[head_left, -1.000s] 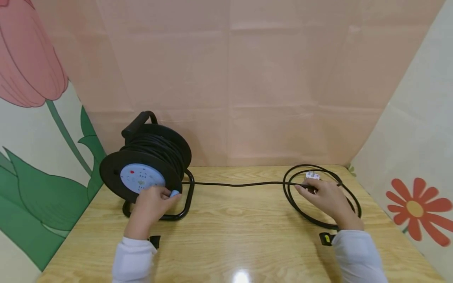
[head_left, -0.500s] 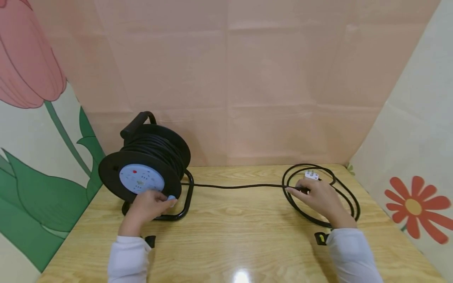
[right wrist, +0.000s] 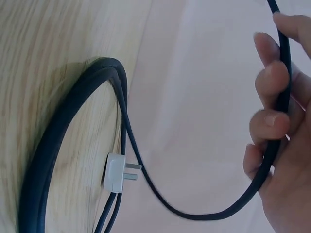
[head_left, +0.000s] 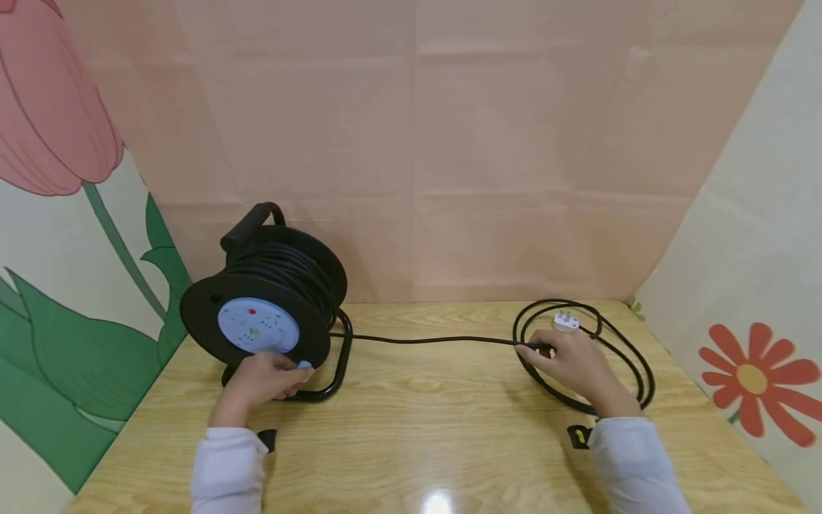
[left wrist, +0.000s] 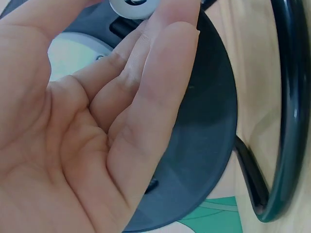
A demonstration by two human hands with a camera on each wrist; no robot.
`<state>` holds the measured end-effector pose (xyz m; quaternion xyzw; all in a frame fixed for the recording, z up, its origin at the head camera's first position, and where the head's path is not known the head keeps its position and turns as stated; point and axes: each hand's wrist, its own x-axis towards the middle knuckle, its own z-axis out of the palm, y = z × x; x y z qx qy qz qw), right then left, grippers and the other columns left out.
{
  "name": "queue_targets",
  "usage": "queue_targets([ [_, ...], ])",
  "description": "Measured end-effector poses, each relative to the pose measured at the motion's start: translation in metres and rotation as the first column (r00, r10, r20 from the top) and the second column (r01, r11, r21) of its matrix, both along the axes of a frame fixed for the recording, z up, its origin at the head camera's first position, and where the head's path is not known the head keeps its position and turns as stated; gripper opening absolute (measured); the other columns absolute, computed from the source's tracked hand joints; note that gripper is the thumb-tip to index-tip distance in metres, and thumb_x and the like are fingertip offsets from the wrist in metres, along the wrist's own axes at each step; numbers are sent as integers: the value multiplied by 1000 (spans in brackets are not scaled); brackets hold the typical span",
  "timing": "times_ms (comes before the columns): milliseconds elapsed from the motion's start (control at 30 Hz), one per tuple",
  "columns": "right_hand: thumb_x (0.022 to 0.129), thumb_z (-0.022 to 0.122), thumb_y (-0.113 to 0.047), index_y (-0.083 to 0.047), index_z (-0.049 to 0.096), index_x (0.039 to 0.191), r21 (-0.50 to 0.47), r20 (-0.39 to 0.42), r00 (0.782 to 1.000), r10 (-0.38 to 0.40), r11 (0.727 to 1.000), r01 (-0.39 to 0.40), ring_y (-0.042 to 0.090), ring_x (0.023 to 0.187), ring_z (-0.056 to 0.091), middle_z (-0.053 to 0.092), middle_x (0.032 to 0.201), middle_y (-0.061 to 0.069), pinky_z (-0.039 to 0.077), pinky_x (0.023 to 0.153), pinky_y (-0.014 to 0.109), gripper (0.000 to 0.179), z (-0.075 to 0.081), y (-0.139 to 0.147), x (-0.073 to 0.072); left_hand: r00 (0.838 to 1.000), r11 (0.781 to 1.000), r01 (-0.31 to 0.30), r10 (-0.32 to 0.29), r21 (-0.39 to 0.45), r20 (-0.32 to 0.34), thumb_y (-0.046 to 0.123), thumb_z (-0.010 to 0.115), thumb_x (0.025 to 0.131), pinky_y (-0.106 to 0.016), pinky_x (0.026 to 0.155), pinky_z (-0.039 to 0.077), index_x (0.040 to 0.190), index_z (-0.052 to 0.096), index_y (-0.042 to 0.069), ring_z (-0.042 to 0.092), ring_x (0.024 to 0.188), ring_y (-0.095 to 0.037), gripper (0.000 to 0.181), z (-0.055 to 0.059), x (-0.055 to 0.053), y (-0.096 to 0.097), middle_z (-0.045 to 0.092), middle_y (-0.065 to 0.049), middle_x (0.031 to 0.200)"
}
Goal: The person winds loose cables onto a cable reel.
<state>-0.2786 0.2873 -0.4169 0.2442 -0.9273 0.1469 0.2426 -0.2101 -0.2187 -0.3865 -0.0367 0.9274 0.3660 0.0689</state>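
A black cable reel (head_left: 205,321) with a pale blue socket panel (head_left: 257,325) stands tilted at the table's left. My left hand (head_left: 257,378) pinches the light blue crank knob (head_left: 304,365) at the lower right of the reel's front disc; the knob's pale round end (left wrist: 133,8) shows at the top of the left wrist view. From the reel a black cable (head_left: 430,340) runs across to my right hand (head_left: 571,364), whose thumb and curled fingers grip it over a loose coil. Inside that coil lies a white plug (head_left: 566,321), its prongs (right wrist: 131,175) bare in the right wrist view.
The reel stands on a black tube frame (head_left: 345,357) and has a carrying handle (head_left: 247,227) on top. Loops of loose cable (head_left: 642,364) lie on the right of the wooden table (head_left: 411,428). A pink backdrop (head_left: 411,143) rises behind.
The crank knob has moved down and left with my left hand, and the red dot on the panel has shifted right. My right hand has slid a little left with the cable.
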Motion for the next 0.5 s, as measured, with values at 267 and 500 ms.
queue_targets([
  [267,78,69,-50,-37,61,72,-16,-5,999,-40,999,40,6,52,42,50,58,-20,36,74,46,17,2,0,1,999,999,38,-38,-10,-27,51,69,78,-33,64,54,92,68,8,62,67,-16,45,-15,-6,-19,68,0,70],
  [500,82,68,-40,-32,63,76,9,13,1000,7,1000,-7,7,57,41,47,60,-18,30,67,39,11,-1,-2,-1,999,999,28,-27,40,-41,52,70,75,-31,64,54,88,68,9,61,67,-13,46,-26,-9,-28,69,0,71],
])
